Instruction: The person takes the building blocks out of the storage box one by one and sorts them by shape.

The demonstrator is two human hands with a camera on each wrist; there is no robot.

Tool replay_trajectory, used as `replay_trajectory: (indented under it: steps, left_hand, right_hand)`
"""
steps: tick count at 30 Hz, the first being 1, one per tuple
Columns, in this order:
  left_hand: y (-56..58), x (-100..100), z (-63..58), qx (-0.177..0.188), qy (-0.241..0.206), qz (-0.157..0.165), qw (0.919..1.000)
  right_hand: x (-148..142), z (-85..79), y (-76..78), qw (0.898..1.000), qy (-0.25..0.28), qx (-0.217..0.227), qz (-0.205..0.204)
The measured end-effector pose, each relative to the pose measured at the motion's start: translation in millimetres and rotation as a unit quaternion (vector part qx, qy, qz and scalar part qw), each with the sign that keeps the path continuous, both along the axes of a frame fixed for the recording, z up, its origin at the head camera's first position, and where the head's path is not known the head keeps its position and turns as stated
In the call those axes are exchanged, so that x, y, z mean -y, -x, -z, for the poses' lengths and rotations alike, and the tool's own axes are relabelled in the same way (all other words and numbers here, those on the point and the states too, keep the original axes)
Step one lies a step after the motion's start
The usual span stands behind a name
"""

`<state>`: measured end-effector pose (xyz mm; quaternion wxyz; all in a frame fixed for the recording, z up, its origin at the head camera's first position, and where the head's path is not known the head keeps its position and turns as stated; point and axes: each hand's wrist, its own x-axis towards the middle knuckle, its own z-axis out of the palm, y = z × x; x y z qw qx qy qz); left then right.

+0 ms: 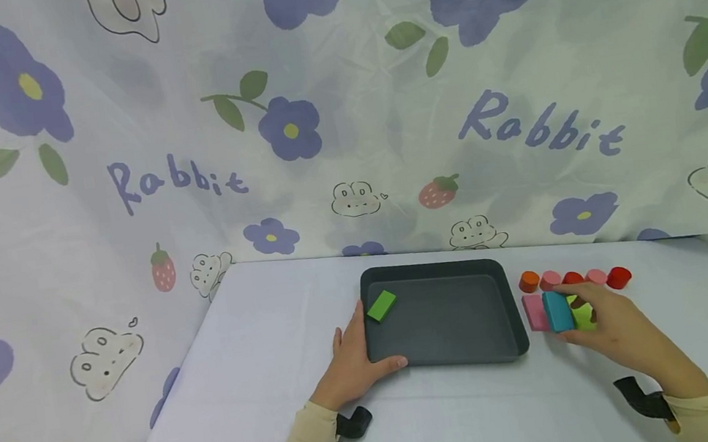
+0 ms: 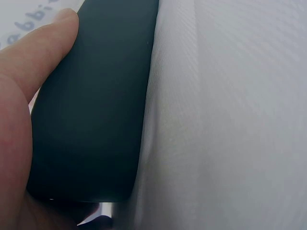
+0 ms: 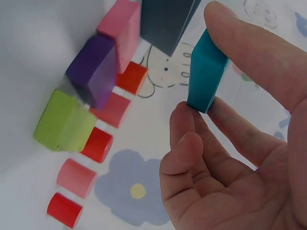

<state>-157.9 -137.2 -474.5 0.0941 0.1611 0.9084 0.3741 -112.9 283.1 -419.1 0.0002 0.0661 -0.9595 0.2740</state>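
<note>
Between thumb and fingertips, my right hand (image 1: 622,324) pinches a blue block (image 3: 206,72), held up off the table. Below it, in the right wrist view, stand a pink block (image 3: 122,33), a purple block (image 3: 93,72) and a light green block (image 3: 64,120). The purple one is hidden in the head view. My left hand (image 1: 351,369) rests at the near left corner of a dark tray (image 1: 451,362). Its straight fingers lie along the left wall, and the thumb touches the near rim. Inside the tray lies a green block (image 1: 381,306), at the left.
Behind the blocks runs a row of several small cylinders: an orange one (image 1: 529,281), pink ones and red ones, with a red cylinder (image 1: 619,277) at the right end. A white cloth covers the table (image 1: 262,335). A printed curtain (image 1: 344,141) hangs behind.
</note>
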Motion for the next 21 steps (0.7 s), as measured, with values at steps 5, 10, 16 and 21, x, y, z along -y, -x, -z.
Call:
replay_trajectory:
  steps: [5,10,16,21]
  left_hand:
    - [1.2,-3,-0.3,0.001,-0.001,-0.005,1.0000]
    - [1.7,-4,0.8,-0.001,-0.002,-0.009,1.0000]
    - [2.8,-5,1.1,-0.004,0.001,-0.009,0.9999]
    - [3.1,-7,0.0,-0.002,0.000,-0.011,0.9999]
  right_hand:
    - [-10,1.1,3.3,1.000,-0.013,0.013,0.009]
    - [-21,4.5,6.4,0.999,-0.017,0.025,0.017]
    - [-33,8.6,9.4,0.999,-0.021,0.033,0.019]
    - [-42,11.1,11.7,0.999,-0.021,0.033,0.013]
